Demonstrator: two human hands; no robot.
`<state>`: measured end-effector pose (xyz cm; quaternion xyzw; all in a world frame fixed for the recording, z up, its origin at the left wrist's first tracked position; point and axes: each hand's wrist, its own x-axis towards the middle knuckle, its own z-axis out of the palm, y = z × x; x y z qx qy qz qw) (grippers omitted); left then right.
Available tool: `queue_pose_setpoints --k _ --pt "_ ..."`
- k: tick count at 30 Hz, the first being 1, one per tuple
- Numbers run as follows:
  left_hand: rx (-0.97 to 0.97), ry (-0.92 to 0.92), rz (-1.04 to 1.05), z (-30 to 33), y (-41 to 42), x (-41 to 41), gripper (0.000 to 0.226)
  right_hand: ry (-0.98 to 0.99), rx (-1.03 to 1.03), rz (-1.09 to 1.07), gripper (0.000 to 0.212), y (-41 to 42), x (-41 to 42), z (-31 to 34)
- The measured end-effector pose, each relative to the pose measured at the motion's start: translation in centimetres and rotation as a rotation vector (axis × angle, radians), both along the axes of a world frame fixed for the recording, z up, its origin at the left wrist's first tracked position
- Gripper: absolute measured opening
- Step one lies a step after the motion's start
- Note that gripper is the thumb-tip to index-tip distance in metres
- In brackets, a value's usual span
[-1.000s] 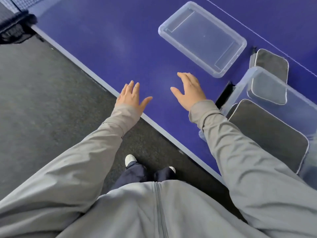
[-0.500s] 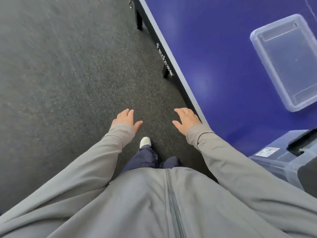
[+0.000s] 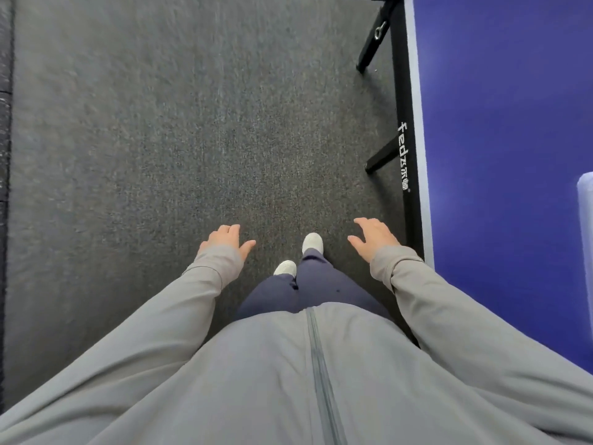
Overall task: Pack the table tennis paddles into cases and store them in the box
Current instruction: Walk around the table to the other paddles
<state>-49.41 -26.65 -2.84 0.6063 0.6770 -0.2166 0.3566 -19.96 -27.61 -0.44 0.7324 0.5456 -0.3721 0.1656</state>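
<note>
Both hands hang empty over grey carpet (image 3: pixel 160 139), fingers spread: the left hand (image 3: pixel 224 239) away from the table, the right hand (image 3: pixel 373 236) just beside the blue table's (image 3: pixel 500 123) white-lined edge. White shoes (image 3: pixel 313 242) show between them. A clear plastic corner (image 3: pixel 585 194) rests on the table at the frame's right.

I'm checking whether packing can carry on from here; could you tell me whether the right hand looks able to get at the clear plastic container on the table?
Probably not without turning. The right hand hangs open over the carpet, beside the table edge, while only a sliver of the clear container shows at the far right. Nothing blocks it.
</note>
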Motion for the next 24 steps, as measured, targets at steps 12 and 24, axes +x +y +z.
queue_pose_setpoints --k 12,24 --pt "-0.045 0.051 0.165 0.0 10.4 1.2 0.057 0.065 -0.025 0.125 0.051 14.8 -0.8 -1.7" --pt "0.006 0.11 0.093 0.9 24.2 -0.1 0.057 -0.037 -0.141 0.184 0.049 26.9 1.5 -1.7"
